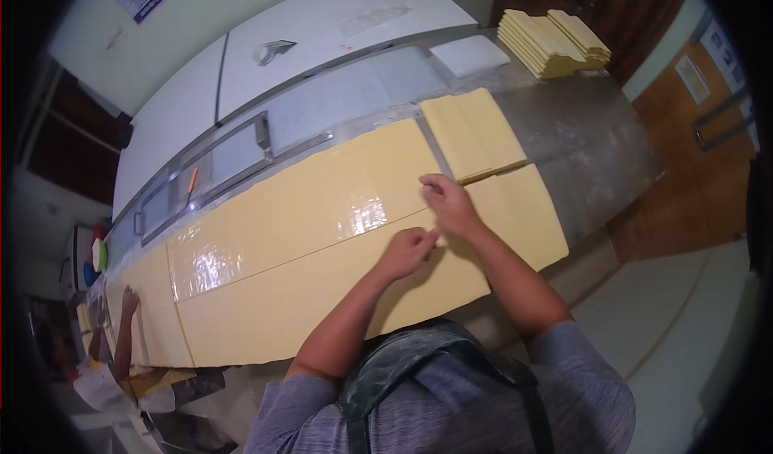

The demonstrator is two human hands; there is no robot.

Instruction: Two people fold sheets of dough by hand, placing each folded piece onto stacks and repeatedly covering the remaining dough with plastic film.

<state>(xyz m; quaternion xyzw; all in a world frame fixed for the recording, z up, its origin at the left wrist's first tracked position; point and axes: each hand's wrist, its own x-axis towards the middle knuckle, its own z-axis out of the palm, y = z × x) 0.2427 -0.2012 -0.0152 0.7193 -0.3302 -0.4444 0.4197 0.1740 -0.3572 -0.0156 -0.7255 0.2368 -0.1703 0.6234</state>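
Note:
A long sheet of pale yellow dough (284, 285) lies along the metal table in front of me, with a seam down its length and a glossy plastic film (362, 215) over part of the far half. My left hand (409, 252) is over the near strip with its fingers curled. Close beyond it, my right hand (450, 206) is by the sheet's right end, fingers bent. Whether either hand pinches the film or an edge cannot be told. Folded yellow sheets (477, 134) lie just past my right hand, and another yellow piece (525, 218) is to its right.
Stacked folded yellow sheets (543, 43) stand at the far right beside a white folded sheet (470, 54). A metal frame (238, 146), an orange-handled tool (193, 180) and a tape dispenser (273, 51) lie across the table. Another person's arm (124, 339) reaches over the dough's left end.

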